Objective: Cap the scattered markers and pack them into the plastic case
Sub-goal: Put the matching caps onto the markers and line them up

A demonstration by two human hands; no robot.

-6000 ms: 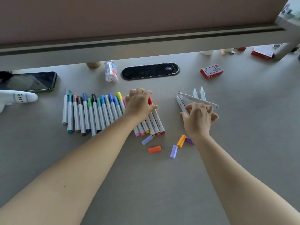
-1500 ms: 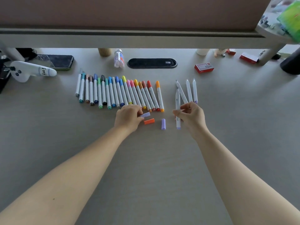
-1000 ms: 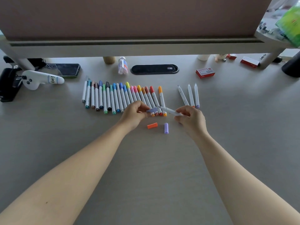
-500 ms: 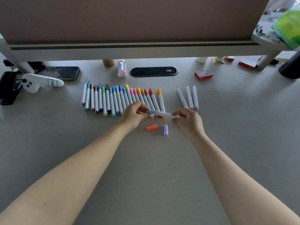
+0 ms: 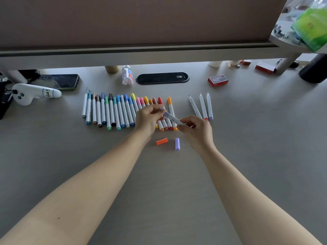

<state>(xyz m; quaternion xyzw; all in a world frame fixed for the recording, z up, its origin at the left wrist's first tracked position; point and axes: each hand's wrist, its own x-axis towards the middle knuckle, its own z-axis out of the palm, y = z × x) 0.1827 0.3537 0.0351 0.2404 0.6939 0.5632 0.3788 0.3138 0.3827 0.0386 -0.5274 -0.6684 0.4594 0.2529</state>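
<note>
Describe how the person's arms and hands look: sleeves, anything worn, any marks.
Both forearms are bare right down to the frame's lower edge; no sleeves show. The left hand and right hand wear no gloves, and no rings, watch or bracelet are visible. The left forearm carries one small dark mole. The nails are too small to judge.

Marker row (image 5: 123,112): the left hand (image 5: 147,117) covers the lower ends of several capped markers.
Held marker (image 5: 172,118): its rear end is hidden inside the right hand (image 5: 198,129); its lilac cap end is partly behind the left fingertips.
Green packet (image 5: 311,25): cut off by the picture's right edge, blurred.
Black object (image 5: 5,99): cut off at the left edge, unidentifiable.
Red box (image 5: 218,81): print too small to read.
</note>
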